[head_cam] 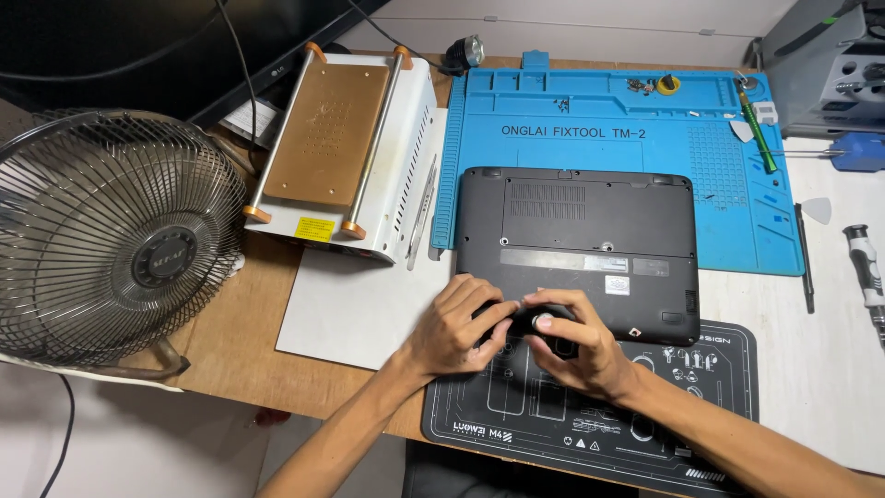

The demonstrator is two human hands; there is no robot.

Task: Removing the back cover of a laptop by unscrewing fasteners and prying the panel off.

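A black laptop [590, 231] lies upside down, its base facing up, across a blue work mat [608, 120] and a black work mat [719, 387]. My left hand [456, 323] and my right hand [576, 346] meet at the laptop's near edge. Their fingers close together on a small dark part [535, 321] there, with a pale round spot under my right thumb. Both forearms come in from the bottom of the view.
A metal desk fan [111, 235] stands at the left. A white heating-plate machine [341, 138] sits behind a white sheet [359, 304], with tweezers [422, 212] beside it. A green screwdriver [758, 134], picks and a black screwdriver [867, 277] lie at the right.
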